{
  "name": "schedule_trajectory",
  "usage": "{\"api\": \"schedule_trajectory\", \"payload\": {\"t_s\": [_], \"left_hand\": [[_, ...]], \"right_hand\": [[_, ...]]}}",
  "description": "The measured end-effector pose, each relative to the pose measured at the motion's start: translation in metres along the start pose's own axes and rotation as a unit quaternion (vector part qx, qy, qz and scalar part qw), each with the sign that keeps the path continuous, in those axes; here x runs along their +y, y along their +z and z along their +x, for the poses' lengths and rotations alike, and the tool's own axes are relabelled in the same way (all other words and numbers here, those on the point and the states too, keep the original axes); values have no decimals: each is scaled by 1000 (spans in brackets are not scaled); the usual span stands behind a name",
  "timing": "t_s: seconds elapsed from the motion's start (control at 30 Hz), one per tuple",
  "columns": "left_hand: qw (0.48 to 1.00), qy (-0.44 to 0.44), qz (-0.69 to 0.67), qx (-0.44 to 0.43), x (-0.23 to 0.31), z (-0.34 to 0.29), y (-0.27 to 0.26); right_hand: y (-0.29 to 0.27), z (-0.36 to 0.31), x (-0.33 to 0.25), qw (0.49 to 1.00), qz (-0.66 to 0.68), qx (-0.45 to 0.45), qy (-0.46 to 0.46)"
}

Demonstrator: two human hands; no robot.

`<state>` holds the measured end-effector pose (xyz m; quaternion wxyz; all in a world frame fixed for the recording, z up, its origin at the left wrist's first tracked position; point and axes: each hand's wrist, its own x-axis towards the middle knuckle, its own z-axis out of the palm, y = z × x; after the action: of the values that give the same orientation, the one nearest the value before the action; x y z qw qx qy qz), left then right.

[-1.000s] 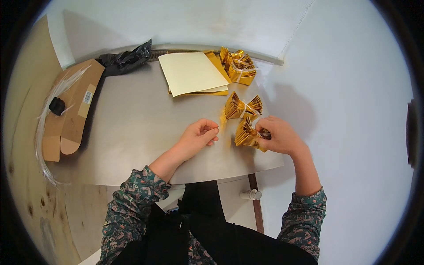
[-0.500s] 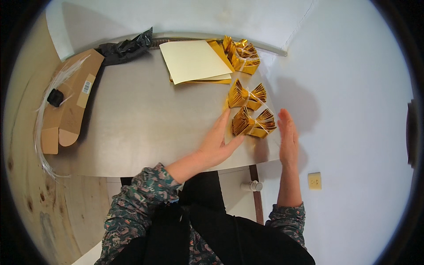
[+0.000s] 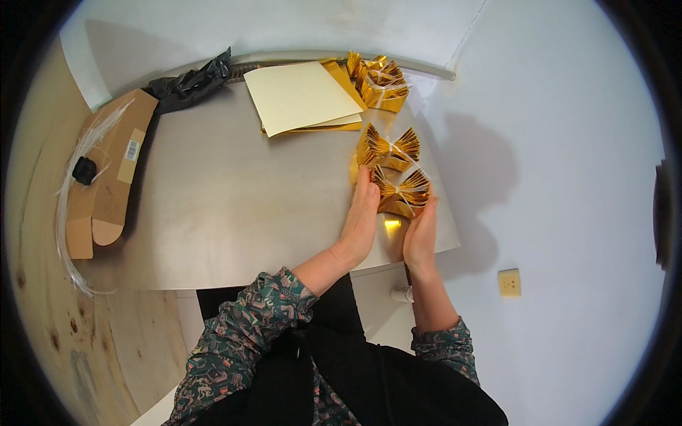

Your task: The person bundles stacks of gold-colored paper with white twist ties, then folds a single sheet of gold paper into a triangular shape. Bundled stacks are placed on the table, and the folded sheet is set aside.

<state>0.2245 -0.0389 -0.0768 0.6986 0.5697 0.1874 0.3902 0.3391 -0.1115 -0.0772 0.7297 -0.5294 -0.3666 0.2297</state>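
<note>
My left hand and my right hand press against the two sides of the nearest gold pleated-paper bundle, their fingers nearly straight. This bundle is tied at its middle with pale string and fans out like a bow. Just beyond it, close to my fingertips, lies a second gold bundle of the same shape. At the back stand more tied gold bundles, partly overlapping. The underside of the nearest bundle is hidden.
Cream and gold paper sheets lie stacked at the back of the metal table. To the left are a cardboard box with white strings and a black object, and a black plastic bag. A wall rises at right.
My hands have closed in on the nearest bundle from both sides, the right one moving left to touch it. Bundles and table sit slightly further left in view.
</note>
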Motion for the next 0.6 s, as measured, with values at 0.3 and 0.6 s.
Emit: {"api": "schedule_trajectory", "payload": {"t_s": [0.3, 0.6], "left_hand": [[985, -41, 99, -132, 6, 7, -29], [950, -2, 273, -153, 56, 4, -63]], "right_hand": [[-4, 2, -9, 998, 43, -26, 37], [-29, -3, -37, 991, 5, -104, 88]]}}
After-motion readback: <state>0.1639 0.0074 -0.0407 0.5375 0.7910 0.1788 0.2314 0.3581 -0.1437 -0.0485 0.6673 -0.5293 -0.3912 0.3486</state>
